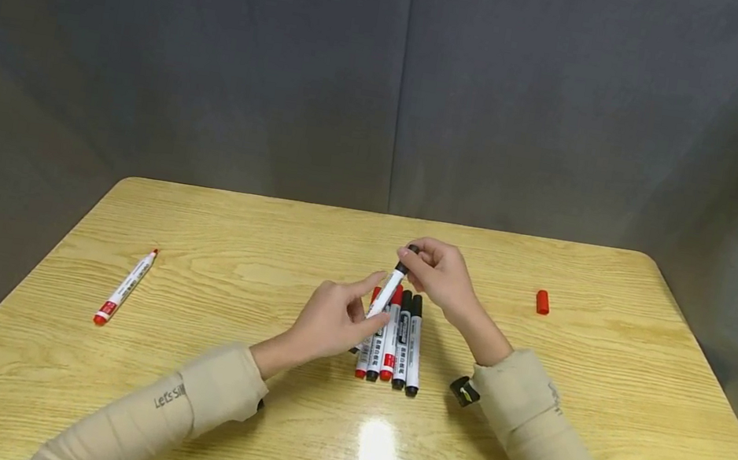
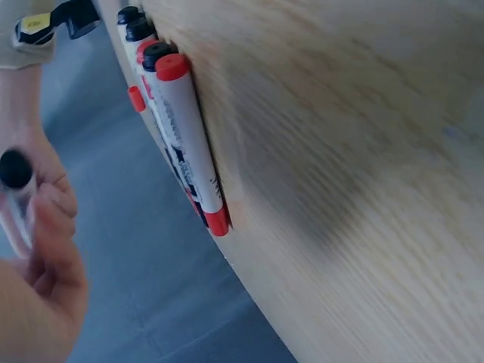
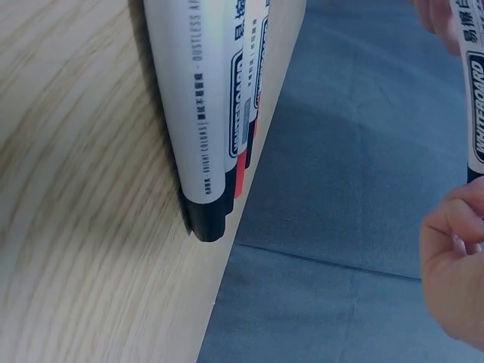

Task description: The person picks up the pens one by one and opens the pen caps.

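A black whiteboard marker (image 1: 387,293) is held at a slant above a row of markers, between both hands. Near its lower end, the thumb and fingers of the left hand (image 1: 334,320) grip the white barrel. My right hand (image 1: 444,277) pinches the black cap (image 1: 413,249) at the upper end. Below them, several red and black capped markers (image 1: 402,350) lie side by side on the table; the left hand and the held marker cover part of this row. In the right wrist view the held marker's barrel (image 3: 475,91) shows printed lettering, with the right fingers at its black cap.
An uncapped red marker (image 1: 129,288) lies at the left of the wooden table (image 1: 254,229), its red tip pointing away. A loose red cap (image 1: 543,302) lies at the right. A grey curtain (image 1: 257,70) stands behind the table's far edge.
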The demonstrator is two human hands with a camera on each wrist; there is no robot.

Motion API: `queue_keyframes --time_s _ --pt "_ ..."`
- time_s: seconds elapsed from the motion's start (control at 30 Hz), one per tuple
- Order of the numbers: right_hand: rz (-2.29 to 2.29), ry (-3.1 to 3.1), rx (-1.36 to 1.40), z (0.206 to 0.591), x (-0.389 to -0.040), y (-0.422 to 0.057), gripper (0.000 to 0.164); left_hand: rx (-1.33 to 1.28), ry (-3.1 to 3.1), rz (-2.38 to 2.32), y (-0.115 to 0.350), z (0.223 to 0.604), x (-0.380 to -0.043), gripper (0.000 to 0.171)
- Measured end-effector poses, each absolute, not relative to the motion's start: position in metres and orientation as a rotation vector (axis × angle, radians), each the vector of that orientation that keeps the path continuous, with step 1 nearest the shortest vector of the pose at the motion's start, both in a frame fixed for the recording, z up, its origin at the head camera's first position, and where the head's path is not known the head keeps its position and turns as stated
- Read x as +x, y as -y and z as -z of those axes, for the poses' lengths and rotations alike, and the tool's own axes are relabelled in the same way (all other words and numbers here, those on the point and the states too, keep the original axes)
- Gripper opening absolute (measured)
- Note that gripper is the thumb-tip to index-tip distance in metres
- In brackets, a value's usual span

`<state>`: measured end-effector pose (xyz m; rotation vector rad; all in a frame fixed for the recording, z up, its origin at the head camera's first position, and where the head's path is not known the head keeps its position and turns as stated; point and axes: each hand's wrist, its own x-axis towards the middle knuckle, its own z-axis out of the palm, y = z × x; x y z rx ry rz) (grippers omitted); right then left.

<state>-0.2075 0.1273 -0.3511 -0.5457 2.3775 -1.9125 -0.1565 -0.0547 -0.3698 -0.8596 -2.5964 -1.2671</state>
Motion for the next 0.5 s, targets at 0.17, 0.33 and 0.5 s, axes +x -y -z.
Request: queue_keyframes --time_s 0.17,0.33,0.5 --pt "1.927 -2.378 -0.557 0.3535 -0.2093 -0.1273 0.024 -0.926 2.455 1.183 0.0531 0.3716 -0.1532 0.043" --pt "1.991 -2.296 -0.598 0.3539 -0.2078 -0.1308 0.023 -1.027 2.373 1.397 0.0521 0.3705 -0.1545 0.041" --pt "2.106 -2.118 -0.649 0.3566 -0.2079 -0.1361 0.019 -1.017 2.367 1.665 0.0531 0.3653 -0.1553 0.039"
